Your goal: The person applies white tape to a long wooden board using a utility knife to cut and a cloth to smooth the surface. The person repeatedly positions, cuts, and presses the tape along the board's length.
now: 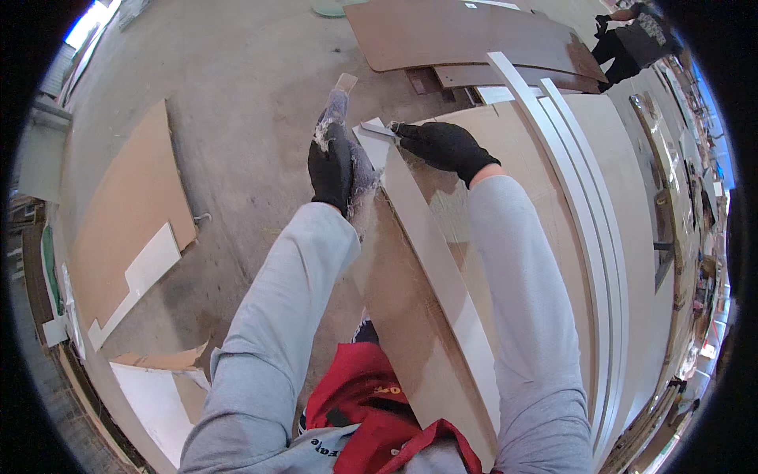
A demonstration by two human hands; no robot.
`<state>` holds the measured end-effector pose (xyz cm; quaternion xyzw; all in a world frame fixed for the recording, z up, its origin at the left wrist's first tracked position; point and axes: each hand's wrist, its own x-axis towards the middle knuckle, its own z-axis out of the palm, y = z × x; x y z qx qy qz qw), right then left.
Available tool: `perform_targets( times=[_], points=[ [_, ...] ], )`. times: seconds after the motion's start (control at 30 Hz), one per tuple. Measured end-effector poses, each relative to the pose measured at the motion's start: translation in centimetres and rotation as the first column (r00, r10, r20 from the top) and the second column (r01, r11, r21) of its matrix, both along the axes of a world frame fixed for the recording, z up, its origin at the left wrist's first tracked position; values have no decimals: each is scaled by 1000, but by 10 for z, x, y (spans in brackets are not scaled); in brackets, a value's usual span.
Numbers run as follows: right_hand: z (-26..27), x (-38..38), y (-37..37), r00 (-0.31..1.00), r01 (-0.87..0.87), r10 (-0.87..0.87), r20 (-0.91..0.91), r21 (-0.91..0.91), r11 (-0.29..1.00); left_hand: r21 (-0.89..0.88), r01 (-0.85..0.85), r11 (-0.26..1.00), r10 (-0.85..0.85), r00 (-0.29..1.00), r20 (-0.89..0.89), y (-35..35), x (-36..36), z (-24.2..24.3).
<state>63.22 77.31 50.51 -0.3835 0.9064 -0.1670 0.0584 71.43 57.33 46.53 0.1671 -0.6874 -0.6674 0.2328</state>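
My left hand (331, 163), in a black glove, grips a frayed grey-purple cloth (362, 169). A short tan tip (346, 82), perhaps wood or tape, sticks out beyond the fingers. In my right hand (445, 148), also gloved in black, is a thin flat metal blade or scraper (378, 128); its handle is hidden by the fingers. The blade lies over the far end of a long white board (441, 255). This board runs from near my body away from me, on top of cardboard (408, 308). Loose threads hang from the cloth beside the board's left edge.
Several long white strips (577, 178) lie to the right on cardboard sheeting (633, 207). Brown panels (462, 35) are stacked ahead. A person (636, 44) stands at the far right. To the left, a brown sheet (133, 219) and a white offcut (155, 260) lie on the concrete floor (237, 118).
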Motion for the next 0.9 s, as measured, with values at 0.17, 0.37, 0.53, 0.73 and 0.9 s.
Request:
perform_targets(
  times=[0.17,0.37,0.53,0.73,0.9],
  points=[
    [-10,-52,-41,929,368,-369,-18,119,922,186,24,982,-22,1000,-14,-33,-33,-37],
    [-3,-42,-2,430,799,-155,889,-295,524,426,104,899,-84,994,-66,-21,-30,12],
    [-29,61,107,564,811,-153,811,-510,286,-363,160,918,-220,967,-129,-38,-32,53],
    [-2,264,266,239,605,-324,915,-401,-688,-258,377,889,-356,926,127,-59,-60,24],
    [11,418,257,-50,904,-673,738,-253,-344,-748,521,411,-360,847,391,-92,-114,5]
  ],
)
